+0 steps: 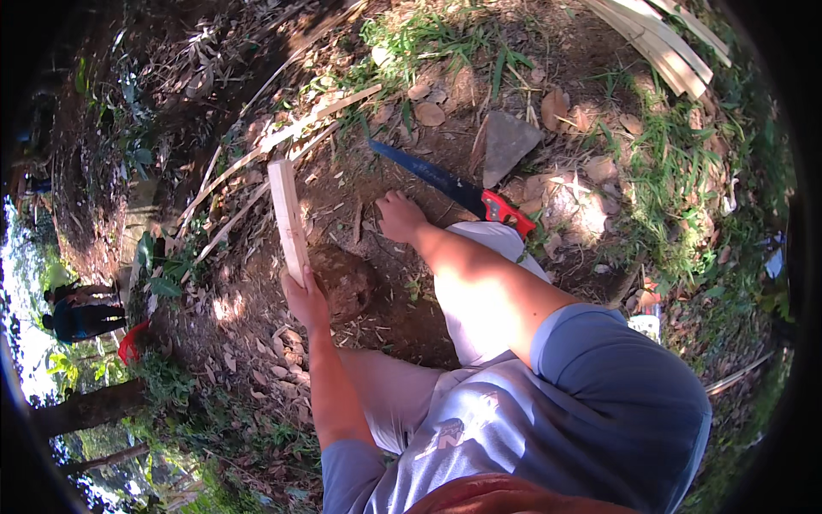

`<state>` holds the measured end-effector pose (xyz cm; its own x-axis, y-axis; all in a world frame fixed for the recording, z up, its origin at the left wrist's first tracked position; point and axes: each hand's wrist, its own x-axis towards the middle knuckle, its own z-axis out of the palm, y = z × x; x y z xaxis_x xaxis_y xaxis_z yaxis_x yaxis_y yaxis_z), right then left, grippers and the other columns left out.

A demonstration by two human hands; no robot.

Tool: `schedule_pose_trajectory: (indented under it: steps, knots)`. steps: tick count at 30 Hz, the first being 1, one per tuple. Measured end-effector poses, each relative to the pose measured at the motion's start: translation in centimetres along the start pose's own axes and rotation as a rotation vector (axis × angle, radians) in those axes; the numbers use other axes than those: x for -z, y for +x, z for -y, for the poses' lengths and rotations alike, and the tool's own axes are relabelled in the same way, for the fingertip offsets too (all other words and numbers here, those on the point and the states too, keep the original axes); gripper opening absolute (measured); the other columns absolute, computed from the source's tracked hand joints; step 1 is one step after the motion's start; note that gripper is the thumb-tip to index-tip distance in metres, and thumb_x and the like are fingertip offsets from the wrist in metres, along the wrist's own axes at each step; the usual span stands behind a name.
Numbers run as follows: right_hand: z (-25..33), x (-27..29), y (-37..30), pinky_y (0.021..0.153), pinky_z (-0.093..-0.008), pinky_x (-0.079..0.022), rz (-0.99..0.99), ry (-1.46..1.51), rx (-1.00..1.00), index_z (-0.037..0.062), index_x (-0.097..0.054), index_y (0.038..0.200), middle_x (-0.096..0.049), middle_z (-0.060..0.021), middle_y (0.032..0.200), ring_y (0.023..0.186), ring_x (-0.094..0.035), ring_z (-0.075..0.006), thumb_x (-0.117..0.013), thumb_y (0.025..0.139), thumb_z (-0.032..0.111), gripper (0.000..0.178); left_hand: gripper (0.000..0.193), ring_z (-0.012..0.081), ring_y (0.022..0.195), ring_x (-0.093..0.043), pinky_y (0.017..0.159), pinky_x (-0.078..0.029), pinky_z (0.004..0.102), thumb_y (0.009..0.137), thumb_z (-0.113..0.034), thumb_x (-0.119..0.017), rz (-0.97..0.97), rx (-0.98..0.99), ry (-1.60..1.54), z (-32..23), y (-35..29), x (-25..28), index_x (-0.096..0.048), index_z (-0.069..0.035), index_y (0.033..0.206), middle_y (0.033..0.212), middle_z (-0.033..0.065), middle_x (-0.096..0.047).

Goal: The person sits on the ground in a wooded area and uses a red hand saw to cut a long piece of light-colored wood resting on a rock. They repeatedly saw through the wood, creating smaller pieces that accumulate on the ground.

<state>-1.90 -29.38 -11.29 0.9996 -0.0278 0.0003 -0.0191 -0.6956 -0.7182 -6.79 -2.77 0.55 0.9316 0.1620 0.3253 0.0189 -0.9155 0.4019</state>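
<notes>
Leaf-strewn ground (341, 201) lies in patches of sun and shade. Over it, the wood (288, 214) is raised, slightly tilted, its lower end grasped by the left hand (306, 301); held only there, it could tip if that grip loosened. The right hand (401, 216), released and loosely curled, is near the saw (441, 182), whose blade lies bare; a careless sideways reach could nick it. Just beyond the saw sits a stone (511, 146); farther off lie pale strips (655, 51).
</notes>
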Motion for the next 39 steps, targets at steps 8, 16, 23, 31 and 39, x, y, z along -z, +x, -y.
schedule_pose_trajectory:
  steps: [8, 16, 23, 31, 39]
  knots:
    - [0.3, 2.0, 0.2, 0.115, -0.055, -0.046, 0.044, 0.009, -0.045, 0.0027, -0.059, 0.142, -0.053, -0.0185, 0.145, 0.143, -0.046, -0.04, -0.061, 0.094, 0.014, 0.05, 0.052, 0.048, 0.087, -0.066, 0.075, -0.048, 0.0577, 0.113, -0.049, -0.054, 0.001, 0.026, 0.059, -1.5, -0.2, 0.0, -0.058, 0.003, 0.111, 0.097, 0.0258, -0.066]
    - [-0.4, 13.8, -3.3, 0.085, -0.0407, -0.059, -0.092, 0.508, 0.021, 0.0004, -0.074, 0.123, -0.079, -0.0141, 0.1, 0.095, -0.077, -0.0274, -0.077, 0.098, 0.029, 0.039, 0.054, 0.0477, 0.091, -0.071, 0.075, -0.051, 0.0589, 0.108, -0.056, -0.058, -0.012, 0.041, 0.164, 0.2, -0.4, -0.1, -0.063, -0.003, 0.114, 0.103, 0.0243, -0.073]
    - [-12.4, 23.6, -18.5, 0.092, -0.0345, -0.058, -0.353, 0.258, -0.229, -0.0018, -0.069, 0.134, -0.078, -0.0143, 0.109, 0.099, -0.075, -0.0235, -0.073, 0.1, 0.014, 0.038, 0.057, 0.046, 0.088, -0.073, 0.073, -0.055, 0.0568, 0.105, -0.061, -0.06, -0.045, 0.025, 0.187, 1.0, 0.0, -0.6, -0.065, -0.006, 0.12, 0.099, 0.0221, -0.076]
    - [-17.2, 18.7, -24.6, 0.08, -0.0258, -0.051, 0.017, 0.589, -0.712, -0.0008, -0.068, 0.137, -0.077, -0.006, 0.112, 0.09, -0.066, -0.011, -0.073, 0.1, 0.012, 0.04, 0.057, 0.0493, 0.084, -0.071, 0.074, -0.054, 0.0592, 0.104, -0.059, -0.063, -0.065, -0.018, 0.149, 1.4, -0.3, 0.1, -0.061, -0.002, 0.115, 0.095, 0.0259, -0.073]
    - [-18.7, 15.4, -21.8, 0.077, -0.0291, -0.054, -0.038, 0.746, -0.663, 0.0004, -0.077, 0.125, -0.078, -0.0046, 0.1, 0.083, -0.07, -0.0128, -0.078, 0.099, 0.018, 0.031, 0.059, 0.0482, 0.089, -0.072, 0.076, -0.054, 0.0576, 0.104, -0.057, -0.064, -0.059, 0.025, 0.09, 1.5, -0.4, -0.3, -0.065, -0.002, 0.124, 0.098, 0.0247, -0.074]
